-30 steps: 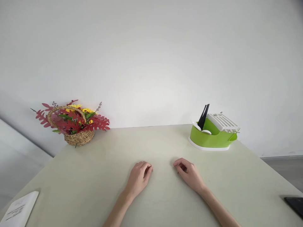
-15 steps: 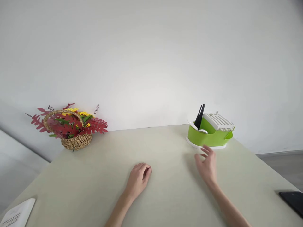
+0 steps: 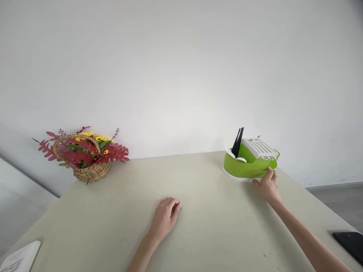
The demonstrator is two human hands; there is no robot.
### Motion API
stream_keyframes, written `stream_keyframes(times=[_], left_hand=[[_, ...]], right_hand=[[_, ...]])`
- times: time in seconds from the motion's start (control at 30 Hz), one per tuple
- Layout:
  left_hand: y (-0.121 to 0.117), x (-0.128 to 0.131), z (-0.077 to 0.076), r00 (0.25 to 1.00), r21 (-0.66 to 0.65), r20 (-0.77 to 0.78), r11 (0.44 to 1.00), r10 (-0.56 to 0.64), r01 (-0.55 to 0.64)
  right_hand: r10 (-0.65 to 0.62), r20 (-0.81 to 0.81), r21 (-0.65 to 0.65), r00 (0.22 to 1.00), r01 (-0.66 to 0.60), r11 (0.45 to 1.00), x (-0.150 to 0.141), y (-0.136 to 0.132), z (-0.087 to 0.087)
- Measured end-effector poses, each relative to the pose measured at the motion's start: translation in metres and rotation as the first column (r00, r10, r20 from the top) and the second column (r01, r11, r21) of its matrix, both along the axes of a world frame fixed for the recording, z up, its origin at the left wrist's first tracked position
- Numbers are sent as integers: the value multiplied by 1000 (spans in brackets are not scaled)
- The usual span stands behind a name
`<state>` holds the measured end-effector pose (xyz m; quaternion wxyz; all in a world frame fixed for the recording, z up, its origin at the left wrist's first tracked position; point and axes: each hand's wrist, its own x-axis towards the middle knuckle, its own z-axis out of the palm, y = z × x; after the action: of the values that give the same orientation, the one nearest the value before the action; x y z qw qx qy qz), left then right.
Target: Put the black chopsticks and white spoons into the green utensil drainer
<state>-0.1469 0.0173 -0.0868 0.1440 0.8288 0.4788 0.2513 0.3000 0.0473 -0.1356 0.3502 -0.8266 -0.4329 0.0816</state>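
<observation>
My right hand (image 3: 268,186) is stretched out to the back right and lies against the near right side of a green utensil holder (image 3: 243,169). Its fingers are curled onto the holder's wall and white base rim. The holder carries a white slotted rack (image 3: 260,148), black utensils (image 3: 237,142) and white spoons (image 3: 241,159). My left hand (image 3: 165,218) rests on the beige table (image 3: 198,196) near the middle, fingers loosely curled under, holding nothing.
A wicker basket of red leaves and yellow flowers (image 3: 86,156) stands at the back left by the white wall. A printed paper (image 3: 18,258) lies at the front left corner. A black phone (image 3: 350,241) lies at the right edge.
My right hand left its spot near the table's middle, opened as it travelled to the back right, and now rests on the green holder. The left hand has stayed put.
</observation>
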Motion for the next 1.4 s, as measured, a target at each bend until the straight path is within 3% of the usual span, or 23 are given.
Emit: stream_keyframes(times=[0.33,0.67,0.93,1.13,1.4], left_hand=[[-1,1,4,1000,-11,2,1000,-2,2],[-3,1,4,1000,-6,2,1000,-3,3],[-3,1,2,1000,17,16,1000,1,-1],[-8,5,5,998,46,43,998,39,-41],[-8,5,0,993,73,43,991,107,-110]], right_hand=[[87,155,50,984,-96,994,-38,-19,-6],[243,199,148,949,-274,950,-131,-46,-4],[386,414,99,824,-463,881,-192,-79,10],[430,452,101,782,-523,846,-216,-97,25],[502,383,116,776,-579,807,-231,-106,28]])
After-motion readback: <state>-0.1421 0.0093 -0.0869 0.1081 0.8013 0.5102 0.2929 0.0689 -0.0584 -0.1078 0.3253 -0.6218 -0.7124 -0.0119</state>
